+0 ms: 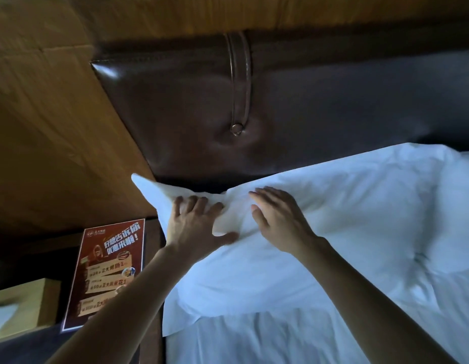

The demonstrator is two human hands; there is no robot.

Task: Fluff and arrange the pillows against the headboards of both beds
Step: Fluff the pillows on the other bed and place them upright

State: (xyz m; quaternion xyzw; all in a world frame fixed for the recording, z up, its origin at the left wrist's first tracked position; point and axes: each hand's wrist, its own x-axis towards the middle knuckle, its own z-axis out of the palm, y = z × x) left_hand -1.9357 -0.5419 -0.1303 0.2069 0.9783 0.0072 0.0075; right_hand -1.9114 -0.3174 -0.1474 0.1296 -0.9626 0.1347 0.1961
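A white pillow (333,211) lies across the head of the bed, its far edge close to the dark brown leather headboard (201,106). My left hand (194,224) presses on the pillow's left end, fingers spread and thumb pinching a fold of the case. My right hand (278,219) rests flat on the pillow just to the right, fingers apart. The pillow's left corner sticks up toward the headboard's edge. A second white pillow (459,206) shows at the right edge, partly cut off.
White bedsheet (293,334) covers the mattress below the pillow. Left of the bed, a dark nightstand holds a red printed card (110,271) and a tan tissue box (20,306). Wood panelling (44,127) backs the headboard.
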